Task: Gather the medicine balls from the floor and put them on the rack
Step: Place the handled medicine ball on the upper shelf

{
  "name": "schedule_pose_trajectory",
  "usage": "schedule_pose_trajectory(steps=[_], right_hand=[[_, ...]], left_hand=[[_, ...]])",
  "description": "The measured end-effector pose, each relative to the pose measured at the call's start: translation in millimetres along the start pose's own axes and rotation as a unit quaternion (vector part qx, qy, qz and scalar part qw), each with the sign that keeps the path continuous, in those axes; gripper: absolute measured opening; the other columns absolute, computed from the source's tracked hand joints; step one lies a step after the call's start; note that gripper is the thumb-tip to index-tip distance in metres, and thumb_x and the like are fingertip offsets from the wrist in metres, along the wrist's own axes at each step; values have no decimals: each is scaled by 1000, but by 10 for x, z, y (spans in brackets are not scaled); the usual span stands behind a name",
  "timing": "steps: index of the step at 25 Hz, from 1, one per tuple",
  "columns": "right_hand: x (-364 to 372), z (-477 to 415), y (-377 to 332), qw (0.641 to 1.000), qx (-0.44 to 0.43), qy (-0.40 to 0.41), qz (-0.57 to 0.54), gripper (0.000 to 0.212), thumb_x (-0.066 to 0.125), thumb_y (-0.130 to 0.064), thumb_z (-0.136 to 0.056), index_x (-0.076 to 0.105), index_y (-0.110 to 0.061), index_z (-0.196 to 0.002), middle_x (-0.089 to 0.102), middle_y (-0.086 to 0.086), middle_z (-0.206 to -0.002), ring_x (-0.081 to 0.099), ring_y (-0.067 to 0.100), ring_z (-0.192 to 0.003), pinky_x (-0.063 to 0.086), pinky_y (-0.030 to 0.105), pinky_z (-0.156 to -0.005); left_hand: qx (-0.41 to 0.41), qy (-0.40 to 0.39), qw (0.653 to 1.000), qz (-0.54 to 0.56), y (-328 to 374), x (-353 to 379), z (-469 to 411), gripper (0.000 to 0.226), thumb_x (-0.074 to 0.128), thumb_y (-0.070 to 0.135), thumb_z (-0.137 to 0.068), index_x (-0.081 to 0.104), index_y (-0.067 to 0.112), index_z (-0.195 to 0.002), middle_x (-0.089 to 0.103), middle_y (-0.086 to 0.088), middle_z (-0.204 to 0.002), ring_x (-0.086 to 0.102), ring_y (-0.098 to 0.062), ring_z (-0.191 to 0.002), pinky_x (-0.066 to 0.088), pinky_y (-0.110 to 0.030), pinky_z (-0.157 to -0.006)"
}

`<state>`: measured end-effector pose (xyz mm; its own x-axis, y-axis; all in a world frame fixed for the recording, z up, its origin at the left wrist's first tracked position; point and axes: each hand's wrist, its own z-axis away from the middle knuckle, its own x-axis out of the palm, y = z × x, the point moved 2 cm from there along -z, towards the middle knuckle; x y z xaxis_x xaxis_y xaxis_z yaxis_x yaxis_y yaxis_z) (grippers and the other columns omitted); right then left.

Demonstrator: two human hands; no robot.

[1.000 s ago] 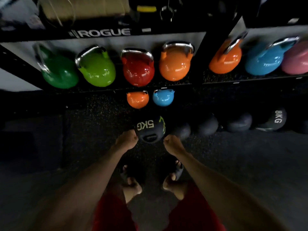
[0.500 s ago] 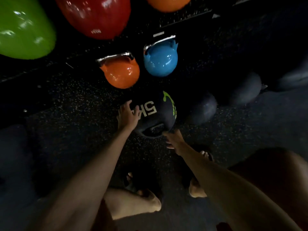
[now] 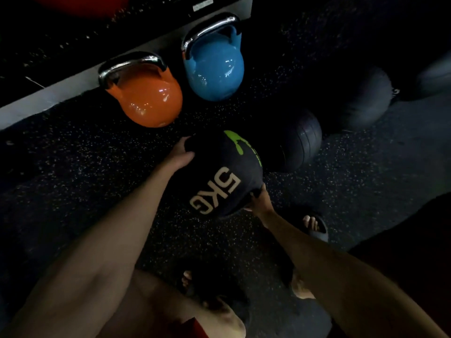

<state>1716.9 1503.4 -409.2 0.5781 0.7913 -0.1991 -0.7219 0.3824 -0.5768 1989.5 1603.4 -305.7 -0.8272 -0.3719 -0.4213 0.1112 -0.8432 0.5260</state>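
The speckled floor [image 3: 73,181] fills the view, with a grey beam [image 3: 61,90] crossing it at 10 o'clock. The 5KG medicine ball [image 3: 219,176], black with a green mark, sits at the centre between both hands; whether it is clear of the floor cannot be told. At its 2 o'clock, just beside it, lies a ribbed dark ball [image 3: 300,140], and further out on the same line a second dark ball [image 3: 366,98], blurred. The orange kettlebell [image 3: 148,101] stands at the ball's 11 o'clock and the blue kettlebell [image 3: 214,69] at 12, both against the beam. The left hand [image 3: 180,154] cups the ball at 10 o'clock, fingers wrapped over its curve. The right hand [image 3: 260,200] grips it at 4 o'clock, fingers curled under the edge. A sandalled foot [image 3: 314,226] rests at 5 o'clock.
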Motion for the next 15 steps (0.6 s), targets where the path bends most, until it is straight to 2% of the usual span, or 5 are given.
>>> schedule_pose_trajectory(steps=[2,5,7,12,15], right_hand=[[-111,138,-179,999,14,-16,-35,55,62,-4,-94,37,-11,-142,56,7,-126,59,27,-112,54,49,-91],[-142,141,-263,989,75,-4,-126,20,42,-2,-102,56,-9,-115,64,9,-104,62,23,-86,53,39,-71],[-207,203,-324,988,96,11,-125,23,37,-5,-104,59,-6,-113,66,11,-104,61,21,-80,52,32,-62],[-530,885,-887,1000,-9,-1,5,20,51,-4,-96,62,-8,-80,64,7,-77,57,20,-68,48,28,-54],[-678,1611,-1423,997,-65,17,35,18,58,-16,-93,62,1,-97,65,13,-92,63,28,-83,49,26,-60]], left_hand=[[-5,7,999,-37,-108,38,-12,48,52,9,-97,45,13,-145,52,-3,-135,50,-25,-128,38,-26,-98],[-7,41,999,-5,-288,87,54,36,56,12,-97,58,6,-133,61,-13,-128,58,-29,-118,43,-27,-91],[-22,64,998,14,-368,151,212,31,54,10,-98,60,2,-127,62,-16,-123,58,-32,-115,42,-29,-88],[-95,138,968,188,-403,166,1245,35,39,14,-106,52,1,-135,55,-17,-135,53,-33,-119,42,-38,-103],[-120,162,937,284,-60,-120,2133,36,37,28,-107,50,12,-136,54,-6,-134,53,-24,-114,45,-38,-103]])
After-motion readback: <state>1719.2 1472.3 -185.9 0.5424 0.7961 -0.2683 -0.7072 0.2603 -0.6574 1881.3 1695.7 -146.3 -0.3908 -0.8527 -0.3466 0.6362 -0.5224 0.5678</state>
